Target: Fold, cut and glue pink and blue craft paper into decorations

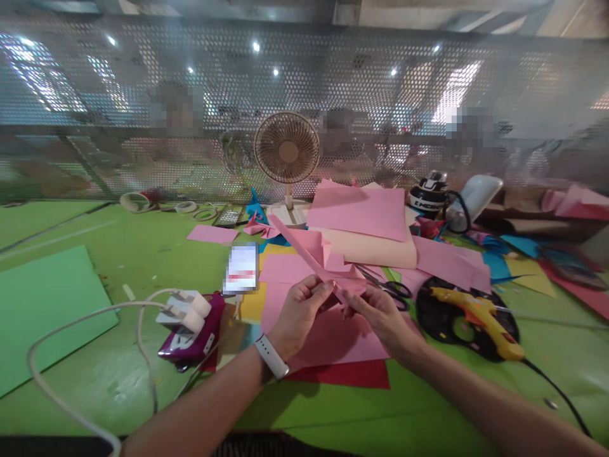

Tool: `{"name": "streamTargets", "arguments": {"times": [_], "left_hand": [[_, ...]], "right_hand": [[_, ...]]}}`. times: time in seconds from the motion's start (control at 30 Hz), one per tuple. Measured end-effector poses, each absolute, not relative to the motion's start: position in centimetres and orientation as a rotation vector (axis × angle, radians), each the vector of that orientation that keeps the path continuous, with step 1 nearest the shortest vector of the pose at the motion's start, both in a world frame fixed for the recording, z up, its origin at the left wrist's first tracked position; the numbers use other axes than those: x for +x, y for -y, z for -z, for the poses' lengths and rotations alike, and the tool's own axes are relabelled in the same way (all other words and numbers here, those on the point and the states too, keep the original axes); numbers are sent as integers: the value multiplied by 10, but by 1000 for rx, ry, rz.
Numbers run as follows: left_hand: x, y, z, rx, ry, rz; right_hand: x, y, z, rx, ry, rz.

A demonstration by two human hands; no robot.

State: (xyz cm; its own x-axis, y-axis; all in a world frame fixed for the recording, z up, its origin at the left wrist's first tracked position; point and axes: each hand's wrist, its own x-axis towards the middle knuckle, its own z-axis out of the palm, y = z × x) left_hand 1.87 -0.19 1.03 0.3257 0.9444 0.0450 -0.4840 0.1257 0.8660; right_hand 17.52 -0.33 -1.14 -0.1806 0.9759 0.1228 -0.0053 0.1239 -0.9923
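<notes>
Both hands pinch a folded piece of pink paper (pixel 311 251) above the middle of the table. My left hand (pixel 304 311), with a white band at the wrist, has thumb and fingers closed on its lower edge. On the right side of the same fold, my right hand (pixel 378 314) grips it between thumb and fingers. One long narrow strip of the paper points up and to the left. Beneath the hands lie flat pink sheets (pixel 352 339) over a red sheet (pixel 347 374). Black-handled scissors (pixel 397 292) lie just beyond my right hand, partly covered.
A yellow glue gun (pixel 480 317) rests on a black pad at right, its cord trailing forward. White plugs (pixel 185 314) sit on a purple power strip (pixel 214 330) at left, near a phone (pixel 241 270). A fan (pixel 287 149) stands behind, before a perforated screen (pixel 371 95).
</notes>
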Motion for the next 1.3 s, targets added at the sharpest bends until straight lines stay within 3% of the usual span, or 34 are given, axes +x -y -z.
{"name": "streamTargets", "arguments": {"times": [0.93,1.3], "left_hand": [[17,-4,-6,817,-652,-1182],[24,4,-8,921,-555,-1132]], "right_hand": [[177,2,12,-988,1294,-1523],[171,3,9,-881,1468,-1363]]}}
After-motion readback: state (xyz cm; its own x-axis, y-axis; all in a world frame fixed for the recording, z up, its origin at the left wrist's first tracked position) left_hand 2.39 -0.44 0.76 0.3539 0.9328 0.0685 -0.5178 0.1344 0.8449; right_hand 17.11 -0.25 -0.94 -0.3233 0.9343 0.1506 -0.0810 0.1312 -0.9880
